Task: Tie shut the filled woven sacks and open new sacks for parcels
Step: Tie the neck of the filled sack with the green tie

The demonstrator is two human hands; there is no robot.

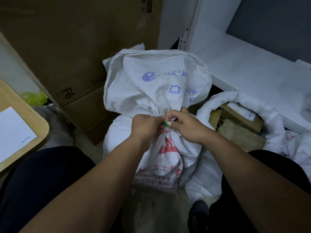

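A filled white woven sack (170, 158) with red and blue print stands between my knees, its neck gathered tight and its loose top (151, 81) flopped away from me. My left hand (146, 126) and my right hand (185, 126) meet at the bunched neck. Both pinch a thin tie with a green end (166, 123) wrapped at the neck; most of the tie is hidden under my fingers. To the right sits a second white sack (252, 105), its mouth rolled open with brown cardboard parcels (242, 121) inside.
Large cardboard boxes (80, 56) stand behind and left of the sack. A wooden desk corner (32, 118) with a white sheet (13, 132) is at the left. A white shelf unit (252, 69) runs along the right. My dark trouser legs frame the sack.
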